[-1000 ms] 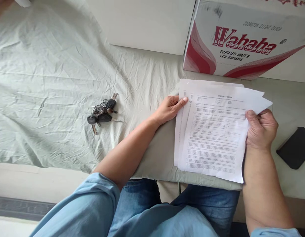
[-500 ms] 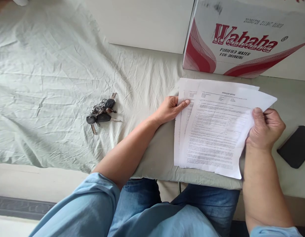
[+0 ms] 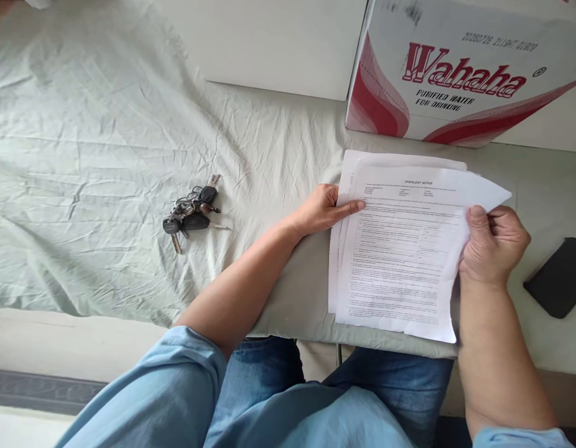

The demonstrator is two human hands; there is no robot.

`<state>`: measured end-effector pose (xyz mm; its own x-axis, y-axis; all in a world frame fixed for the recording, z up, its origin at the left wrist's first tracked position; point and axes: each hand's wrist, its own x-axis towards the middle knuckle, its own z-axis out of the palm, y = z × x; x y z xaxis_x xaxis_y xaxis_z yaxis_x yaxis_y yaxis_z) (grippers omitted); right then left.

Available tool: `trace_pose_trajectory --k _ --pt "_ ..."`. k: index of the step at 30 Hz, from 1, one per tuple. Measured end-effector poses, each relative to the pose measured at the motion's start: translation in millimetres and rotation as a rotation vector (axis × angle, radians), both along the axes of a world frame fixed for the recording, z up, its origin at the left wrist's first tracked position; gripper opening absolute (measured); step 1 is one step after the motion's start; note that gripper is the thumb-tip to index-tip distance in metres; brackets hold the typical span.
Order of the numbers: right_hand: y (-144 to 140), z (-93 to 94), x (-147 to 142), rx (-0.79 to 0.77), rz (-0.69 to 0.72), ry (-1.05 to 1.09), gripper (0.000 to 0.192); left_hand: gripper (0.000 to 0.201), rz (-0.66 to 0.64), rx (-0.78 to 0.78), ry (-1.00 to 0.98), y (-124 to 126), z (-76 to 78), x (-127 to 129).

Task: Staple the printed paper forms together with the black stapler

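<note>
My right hand [image 3: 493,246] pinches the printed sheets [image 3: 400,249] at their right edge, grip clenched on them. My left hand [image 3: 326,210] grips their left edge.

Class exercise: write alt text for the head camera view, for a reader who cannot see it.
A seated person holds a stack of printed papers on a sheet-covered surface, left hand on its left edge, right hand gripping its right edge. A bunch of keys lies to the left, a dark phone to the right, a Wahaha water carton behind.

The bed sheet [image 3: 83,124] lay open toward its left edge, except the keys [image 3: 192,208]. The carton [image 3: 456,74] blocked the far right corner; a black phone [image 3: 556,277] lay near the right edge.
</note>
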<state>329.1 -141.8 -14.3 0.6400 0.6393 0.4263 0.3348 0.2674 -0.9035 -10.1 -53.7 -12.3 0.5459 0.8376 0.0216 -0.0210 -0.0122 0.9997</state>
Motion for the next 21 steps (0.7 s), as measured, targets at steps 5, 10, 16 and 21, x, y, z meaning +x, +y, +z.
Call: trace_pose_trajectory --k 5,10,16,21 --pt "-1.2 3.1 2.8 -0.078 0.19 0.164 0.068 0.069 0.129 -0.123 -0.116 0.4 0.0 2.8" --pt "-5.3 14.1 19.7 -0.345 0.418 0.313 0.092 0.07 0.452 -0.22 -0.454 15.6 -6.7 8.8" --pt "-9.9 9.7 -4.2 -0.437 0.573 0.344 0.076 0.07 0.491 -0.226 -0.559 22.0 -10.7 15.4" --pt "-13.5 17.5 -28.3 -0.239 0.385 0.252 0.08 0.07 0.33 -0.22 -0.449 16.2 -4.6 9.5"
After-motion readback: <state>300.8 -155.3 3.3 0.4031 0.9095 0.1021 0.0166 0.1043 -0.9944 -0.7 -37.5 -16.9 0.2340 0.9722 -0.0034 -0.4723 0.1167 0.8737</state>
